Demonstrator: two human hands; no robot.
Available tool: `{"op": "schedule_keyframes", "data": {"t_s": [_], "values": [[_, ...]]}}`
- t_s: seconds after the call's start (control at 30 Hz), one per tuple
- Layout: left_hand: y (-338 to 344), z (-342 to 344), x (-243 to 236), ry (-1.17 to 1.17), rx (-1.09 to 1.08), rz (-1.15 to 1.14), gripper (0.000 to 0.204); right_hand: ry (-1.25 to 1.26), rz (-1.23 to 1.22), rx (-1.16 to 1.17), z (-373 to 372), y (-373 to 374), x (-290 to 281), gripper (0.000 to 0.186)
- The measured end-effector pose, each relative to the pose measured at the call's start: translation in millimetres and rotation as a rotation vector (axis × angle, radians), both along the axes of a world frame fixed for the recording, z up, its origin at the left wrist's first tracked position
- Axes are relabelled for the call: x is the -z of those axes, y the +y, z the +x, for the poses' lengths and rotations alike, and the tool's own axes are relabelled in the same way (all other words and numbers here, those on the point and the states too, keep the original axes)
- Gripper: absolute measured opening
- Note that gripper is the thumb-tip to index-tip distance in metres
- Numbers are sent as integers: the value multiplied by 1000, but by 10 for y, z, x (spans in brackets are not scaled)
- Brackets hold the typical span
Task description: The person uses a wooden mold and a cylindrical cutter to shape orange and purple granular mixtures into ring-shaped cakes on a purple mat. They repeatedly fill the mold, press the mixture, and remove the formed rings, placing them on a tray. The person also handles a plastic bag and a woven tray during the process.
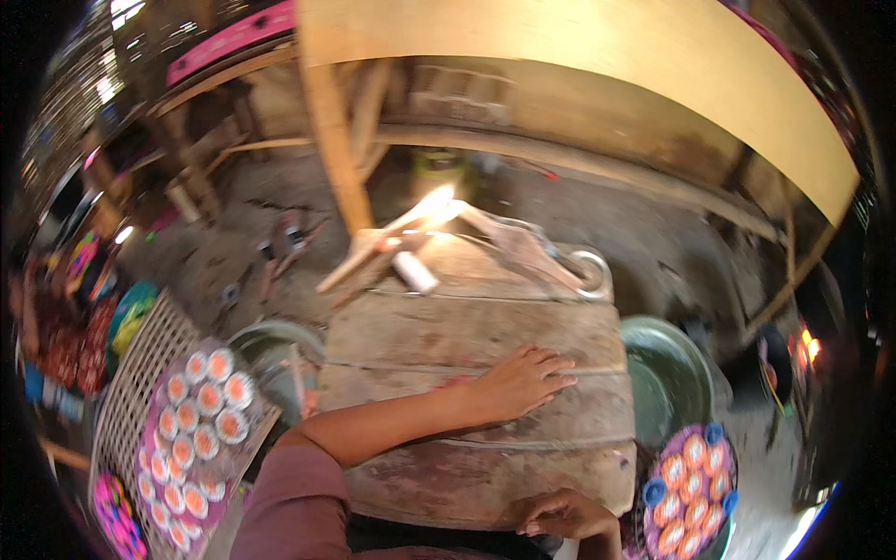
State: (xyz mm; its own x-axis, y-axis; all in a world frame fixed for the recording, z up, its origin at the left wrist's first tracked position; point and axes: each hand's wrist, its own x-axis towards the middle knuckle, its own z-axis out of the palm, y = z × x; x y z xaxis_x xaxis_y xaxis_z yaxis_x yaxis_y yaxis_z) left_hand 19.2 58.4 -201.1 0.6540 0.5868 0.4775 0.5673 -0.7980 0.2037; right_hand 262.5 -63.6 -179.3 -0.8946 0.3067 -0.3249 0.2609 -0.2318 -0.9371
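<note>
Lying flat on the worn wooden plank table (411,341) is my left hand (527,381), palm down with the fingers apart and nothing in it. That forearm crosses the table from the lower left. My right hand (565,513) is at the table's near edge, its fingers loosely curled, with no held thing visible. At the table's far end are a white cylinder (415,273), a wooden stick (359,266), another long wooden piece (523,247) and a round metal ring (590,273). A bright glare there hides part of them.
On the left, a woven tray (140,392) stands beside several round cups (209,399) with orange centres. A green basin (667,373) flanks the table's right side; another basin (271,345) is at left. Orange-and-white pieces (691,485) fill a basket at lower right. A wooden bench (560,37) spans the back.
</note>
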Motion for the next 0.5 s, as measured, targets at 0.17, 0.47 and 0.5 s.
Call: {"op": "schedule_keyframes", "data": {"t_s": [0.17,0.47,0.5], "values": [[-601,-953,183,-19,-330,-68,45,-15,-81,138,-342,199,-297,26],[-695,-1140,446,-252,-373,57,29,-337,-10,-268,-705,660,-137,35],[-678,-1143,448,-271,-352,71,27,-308,-38,-267,-641,664,-141,35]]}}
